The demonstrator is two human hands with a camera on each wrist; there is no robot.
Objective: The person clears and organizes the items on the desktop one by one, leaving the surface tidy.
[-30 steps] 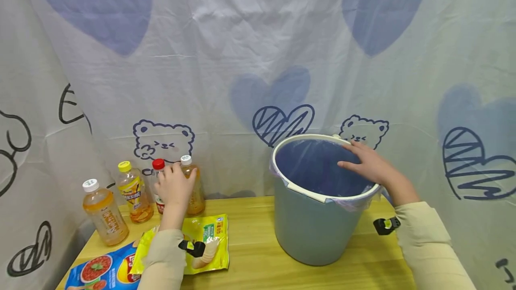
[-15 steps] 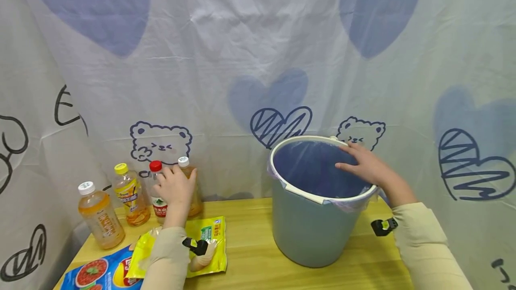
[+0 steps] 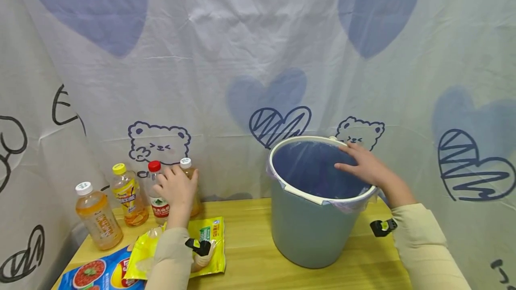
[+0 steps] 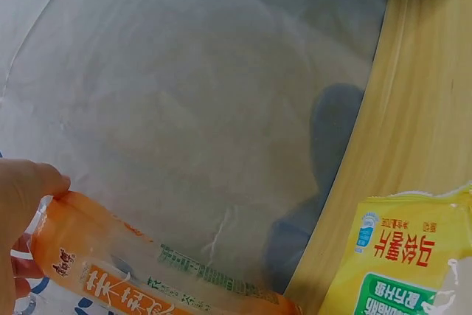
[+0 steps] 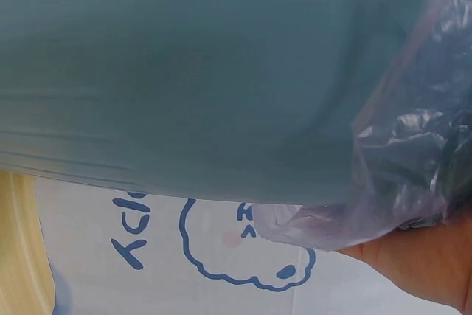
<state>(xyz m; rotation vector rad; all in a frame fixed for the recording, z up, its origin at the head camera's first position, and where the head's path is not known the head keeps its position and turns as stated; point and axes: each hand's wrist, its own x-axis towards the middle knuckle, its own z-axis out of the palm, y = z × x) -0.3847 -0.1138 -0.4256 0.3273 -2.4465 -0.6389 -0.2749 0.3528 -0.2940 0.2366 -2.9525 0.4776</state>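
My left hand [image 3: 179, 189] grips an orange-tinted drink bottle [image 3: 196, 202] with a white cap, near its top. In the left wrist view the thumb and fingertips close round the upper part of this bottle [image 4: 147, 271], which shows an orange label. Part of it is hidden behind the hand in the head view. My right hand [image 3: 368, 164] rests over the right rim of a grey-blue bin [image 3: 310, 232], fingers extended and thumb reaching inside. A thin plastic liner [image 5: 413, 160] folds over the rim and partly covers that hand in the right wrist view.
Left of the gripped bottle stand a red-capped bottle [image 3: 158, 202], a yellow-capped bottle [image 3: 132, 202] and another white-capped bottle [image 3: 101, 220]. A yellow chip bag [image 3: 215, 236] and a blue chip bag [image 3: 98, 274] lie in front on the wooden table [image 3: 246, 236]. A patterned curtain [image 3: 225, 155] hangs behind.
My left hand has shifted slightly right relative to the red-capped bottle, uncovering more of its label. The gripped bottle's cap has moved slightly right too. My right hand stays on the bin.
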